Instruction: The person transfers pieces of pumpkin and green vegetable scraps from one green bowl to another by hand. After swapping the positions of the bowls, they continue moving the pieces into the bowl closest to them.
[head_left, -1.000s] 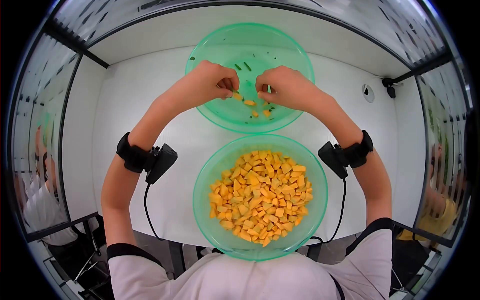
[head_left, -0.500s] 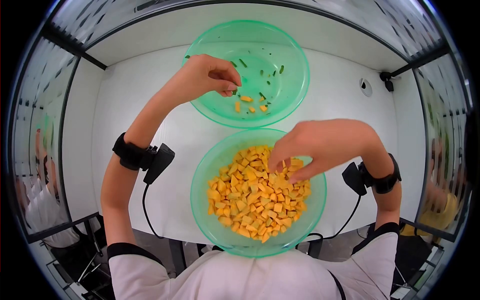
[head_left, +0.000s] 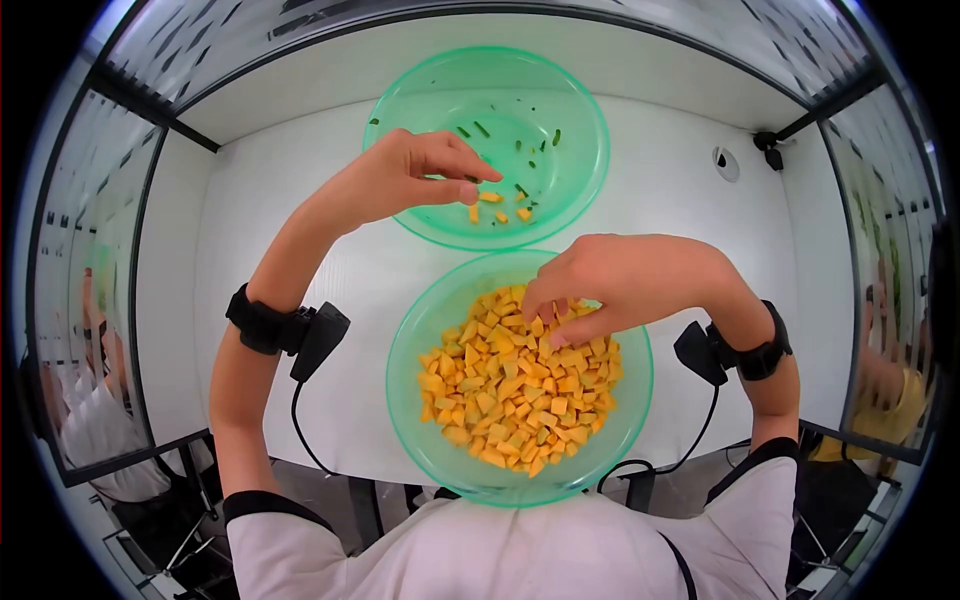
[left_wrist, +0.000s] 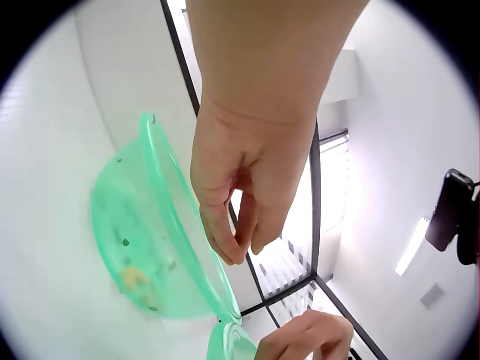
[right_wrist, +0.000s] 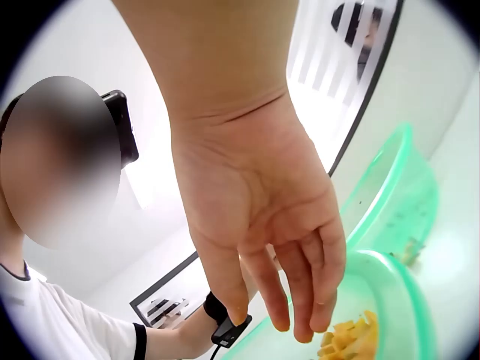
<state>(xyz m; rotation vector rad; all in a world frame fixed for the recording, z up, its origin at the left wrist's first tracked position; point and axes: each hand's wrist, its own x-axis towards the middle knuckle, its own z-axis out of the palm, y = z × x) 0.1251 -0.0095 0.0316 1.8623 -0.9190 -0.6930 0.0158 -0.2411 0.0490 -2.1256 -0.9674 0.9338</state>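
Note:
Over the far green bowl (head_left: 590,150) hangs the left hand (head_left: 400,180), index finger extended and thumb apart from it; a small dark green bit (head_left: 472,180) shows between them, whether touched or not I cannot tell. In the left wrist view, the left hand (left_wrist: 251,180) has its fingers bent downward with nothing visible in them. Several green bits (head_left: 557,137) and a few orange pieces (head_left: 490,197) lie in that bowl. The right hand (head_left: 630,285) has its fingertips at the orange cubes (head_left: 510,400) in the near bowl (head_left: 405,420). In the right wrist view, its fingers (right_wrist: 298,300) are relaxed and spread.
Both bowls stand on a white table (head_left: 330,260), the far one close behind the near one. White panels enclose the back and sides. A round cable hole (head_left: 726,164) is at the back right. Cables (head_left: 298,430) run from the wrist cameras to the table's front edge.
The right hand has moved from the far bowl to the near bowl, then slightly left over the cubes. The left hand's thumb and fingers have parted after pinching a green bit.

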